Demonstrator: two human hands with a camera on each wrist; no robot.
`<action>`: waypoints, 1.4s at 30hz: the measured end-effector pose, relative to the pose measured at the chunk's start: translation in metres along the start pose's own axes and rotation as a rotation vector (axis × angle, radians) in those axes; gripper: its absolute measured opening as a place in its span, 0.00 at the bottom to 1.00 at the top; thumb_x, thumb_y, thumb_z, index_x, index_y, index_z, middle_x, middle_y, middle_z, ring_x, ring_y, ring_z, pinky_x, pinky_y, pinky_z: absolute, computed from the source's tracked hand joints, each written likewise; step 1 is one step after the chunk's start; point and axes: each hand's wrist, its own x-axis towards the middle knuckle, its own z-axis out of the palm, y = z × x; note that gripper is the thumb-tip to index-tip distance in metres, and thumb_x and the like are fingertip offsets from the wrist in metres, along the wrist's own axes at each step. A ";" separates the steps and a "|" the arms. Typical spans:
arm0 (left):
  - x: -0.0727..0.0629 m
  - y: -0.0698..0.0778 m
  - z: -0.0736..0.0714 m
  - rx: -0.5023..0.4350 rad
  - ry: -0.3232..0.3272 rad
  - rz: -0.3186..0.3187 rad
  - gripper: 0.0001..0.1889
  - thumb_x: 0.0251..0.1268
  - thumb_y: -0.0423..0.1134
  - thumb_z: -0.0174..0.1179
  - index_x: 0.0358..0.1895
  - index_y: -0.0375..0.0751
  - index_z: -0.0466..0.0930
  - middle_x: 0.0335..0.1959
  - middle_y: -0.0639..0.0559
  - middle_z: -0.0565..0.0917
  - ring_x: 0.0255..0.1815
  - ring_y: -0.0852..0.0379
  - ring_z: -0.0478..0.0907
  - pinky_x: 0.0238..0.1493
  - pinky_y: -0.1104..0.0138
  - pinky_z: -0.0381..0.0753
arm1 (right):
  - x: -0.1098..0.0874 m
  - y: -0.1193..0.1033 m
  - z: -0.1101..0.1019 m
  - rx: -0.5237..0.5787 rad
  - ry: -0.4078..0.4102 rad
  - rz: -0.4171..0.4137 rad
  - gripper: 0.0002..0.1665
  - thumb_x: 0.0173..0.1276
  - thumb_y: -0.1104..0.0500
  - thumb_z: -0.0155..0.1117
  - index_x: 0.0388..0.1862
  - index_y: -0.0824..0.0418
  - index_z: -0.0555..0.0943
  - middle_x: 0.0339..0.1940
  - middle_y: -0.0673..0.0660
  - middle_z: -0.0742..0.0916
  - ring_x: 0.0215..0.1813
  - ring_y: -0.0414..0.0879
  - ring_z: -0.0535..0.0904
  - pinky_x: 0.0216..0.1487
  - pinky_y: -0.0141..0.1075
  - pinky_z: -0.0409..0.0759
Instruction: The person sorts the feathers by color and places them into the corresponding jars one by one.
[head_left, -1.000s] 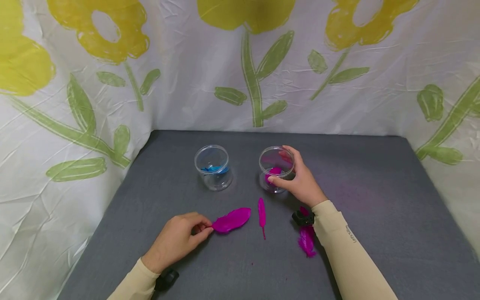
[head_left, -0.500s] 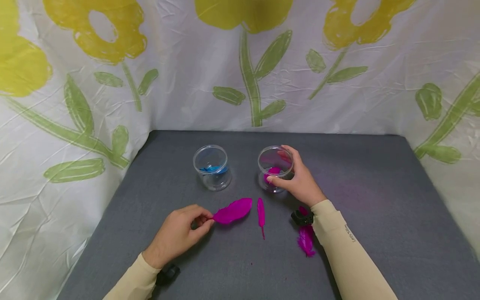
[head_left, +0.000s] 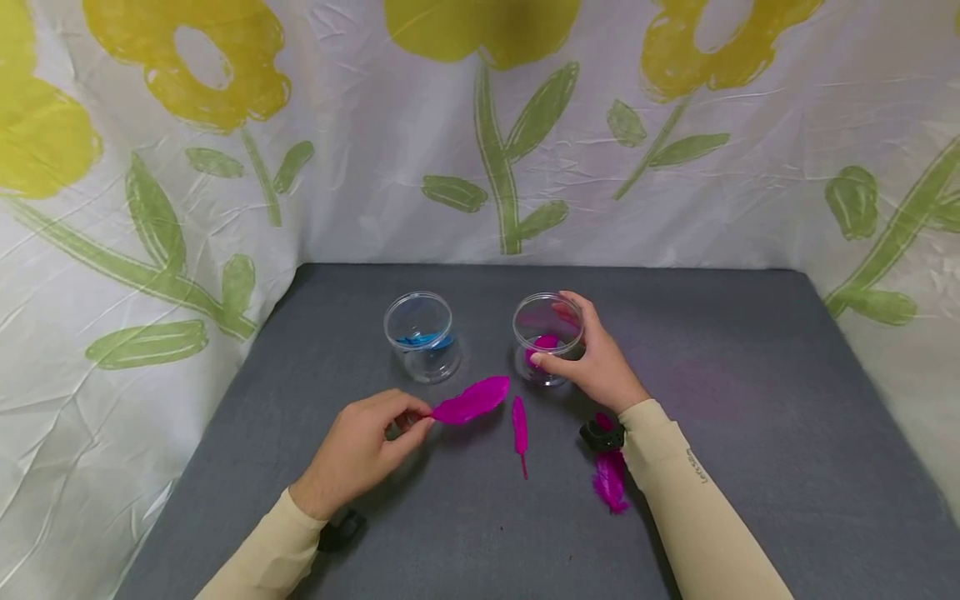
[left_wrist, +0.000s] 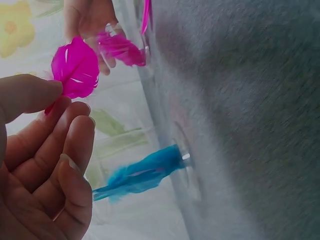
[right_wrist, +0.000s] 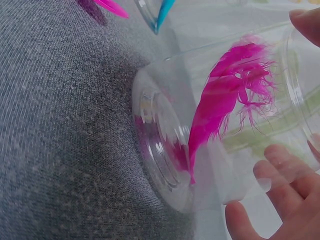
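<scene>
Between thumb and forefinger my left hand (head_left: 367, 446) pinches a magenta feather (head_left: 472, 401) by its quill, raised over the table with its tip toward the right jar. My right hand (head_left: 596, 360) curls round the side of a clear jar (head_left: 547, 321) standing on the table. Inside that jar leans another magenta feather (right_wrist: 220, 100), plain in the right wrist view. To its left a second clear jar (head_left: 418, 321) holds a blue feather (left_wrist: 145, 172). A small magenta feather (head_left: 520, 425) lies on the table between my hands.
Under my right wrist lies another magenta feather (head_left: 610, 483), partly hidden by the black wrist camera (head_left: 602, 435). The grey table (head_left: 750, 375) ends at the back against a white cloth (head_left: 360, 167) with yellow flowers.
My left hand has lifted the pinched feather and moved it forward, slightly right, toward the right jar. My right hand keeps its grip on that jar.
</scene>
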 end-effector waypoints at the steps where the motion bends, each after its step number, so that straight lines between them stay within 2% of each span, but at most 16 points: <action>1: 0.002 0.000 -0.001 0.006 0.008 0.006 0.07 0.68 0.38 0.76 0.43 0.56 0.89 0.36 0.69 0.86 0.34 0.71 0.81 0.34 0.67 0.85 | 0.000 -0.001 0.000 0.001 0.000 0.001 0.62 0.64 0.38 0.82 0.87 0.33 0.53 0.85 0.44 0.71 0.87 0.48 0.62 0.86 0.64 0.61; 9: 0.024 0.005 -0.018 0.061 0.042 0.046 0.07 0.67 0.37 0.76 0.44 0.53 0.89 0.37 0.67 0.87 0.35 0.69 0.83 0.36 0.67 0.85 | -0.002 -0.003 -0.001 0.009 0.004 0.009 0.62 0.63 0.38 0.83 0.86 0.33 0.54 0.84 0.45 0.71 0.86 0.49 0.64 0.85 0.64 0.62; 17: 0.058 0.018 -0.035 0.114 0.026 0.119 0.05 0.68 0.38 0.75 0.43 0.52 0.89 0.35 0.65 0.86 0.35 0.66 0.84 0.36 0.68 0.85 | -0.002 0.001 -0.001 0.013 0.004 0.016 0.61 0.64 0.37 0.83 0.86 0.32 0.53 0.84 0.45 0.71 0.87 0.49 0.63 0.85 0.65 0.61; 22: 0.080 0.026 -0.041 0.152 0.003 0.156 0.03 0.69 0.38 0.72 0.42 0.51 0.89 0.35 0.63 0.88 0.35 0.65 0.84 0.37 0.67 0.87 | -0.001 0.000 0.000 0.005 0.001 0.005 0.62 0.63 0.37 0.83 0.86 0.33 0.54 0.85 0.45 0.71 0.87 0.49 0.63 0.85 0.65 0.62; 34: 0.124 0.056 -0.036 0.250 -0.125 0.119 0.03 0.72 0.42 0.70 0.41 0.50 0.91 0.36 0.60 0.89 0.34 0.61 0.84 0.34 0.67 0.84 | -0.002 0.000 0.000 0.020 0.003 0.004 0.62 0.63 0.37 0.83 0.86 0.34 0.54 0.85 0.47 0.71 0.87 0.49 0.64 0.86 0.65 0.61; 42: 0.147 0.063 -0.026 0.303 -0.230 0.100 0.04 0.73 0.42 0.67 0.37 0.52 0.90 0.32 0.61 0.87 0.29 0.64 0.79 0.30 0.65 0.82 | -0.001 0.000 0.001 0.026 0.004 0.004 0.62 0.62 0.37 0.83 0.86 0.35 0.54 0.85 0.46 0.71 0.87 0.49 0.64 0.86 0.64 0.62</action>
